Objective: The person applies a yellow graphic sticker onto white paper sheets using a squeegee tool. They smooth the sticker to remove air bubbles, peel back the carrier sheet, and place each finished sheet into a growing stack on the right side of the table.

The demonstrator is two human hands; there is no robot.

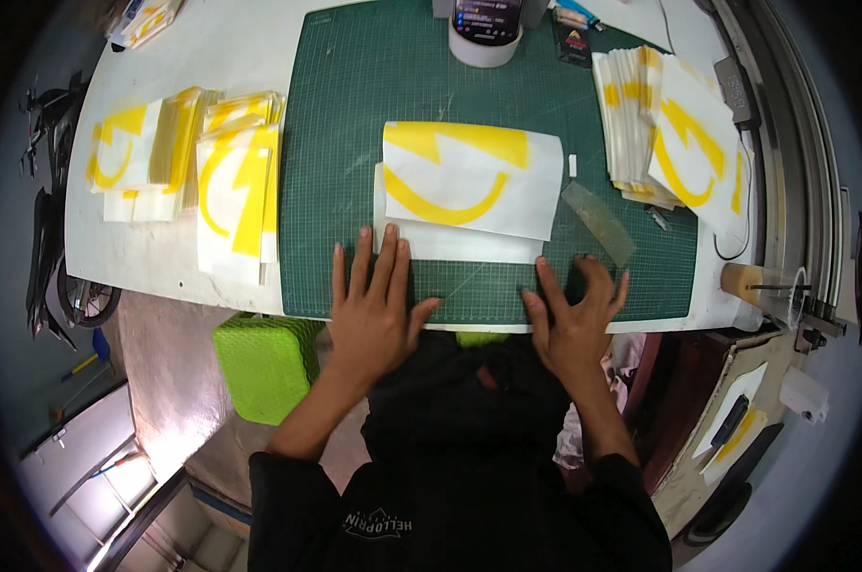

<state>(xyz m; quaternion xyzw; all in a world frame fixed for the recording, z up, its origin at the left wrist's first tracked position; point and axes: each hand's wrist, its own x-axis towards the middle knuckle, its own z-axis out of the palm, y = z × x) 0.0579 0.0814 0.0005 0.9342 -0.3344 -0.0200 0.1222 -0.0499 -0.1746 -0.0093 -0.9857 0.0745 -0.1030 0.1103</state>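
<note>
So the printed sheet [469, 186] is lying in the middle of the green cutting mat [340, 76], and I'm using it as the clock centre. Its yellow-marked upper layer is sitting a bit crooked over a plain white layer that's peeking out toward 6 o'clock.

The left hand [369, 319] is resting at 7, fingers spread, tips at that lower-left corner. The right hand [576, 319] is hovering or resting at 5 (can't tell which), fingers apart and loosely bent, index tip right by the lower-right corner. Neither one is gripping anything.

I'm guessing they're squaring up or folding the layers. If so, the next move is calling for matching the edges at 6, holding one side steady, then flattening the bulge toward 12. The translucent strip [598, 224] is lying around 4, maybe handy for pressing. Finished-looking piles are waiting: left stack [235, 191] at 9, right stack [693, 143] between 2 and 3.
</note>
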